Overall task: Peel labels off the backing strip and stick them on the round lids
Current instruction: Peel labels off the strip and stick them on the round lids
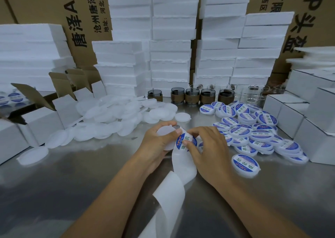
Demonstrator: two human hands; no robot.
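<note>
My left hand (155, 143) grips a bare white round lid (164, 131) and the top of the white backing strip (178, 168), which curls down toward me over the steel table. A round blue-and-white label (184, 139) sits at the strip's top, and my right hand (208, 147) pinches its edge with thumb and fingertips. A heap of unlabelled white lids (108, 118) lies to the left. Several labelled lids (253, 132) are piled to the right, one (245, 164) lying apart nearest my right hand.
White cartons (317, 121) stand at the right, open cartons (45, 114) at the left. Foam slabs (170, 56) are stacked behind. Dark glass cups (192, 96) and clear glasses (253, 94) line the back of the steel table (72, 174).
</note>
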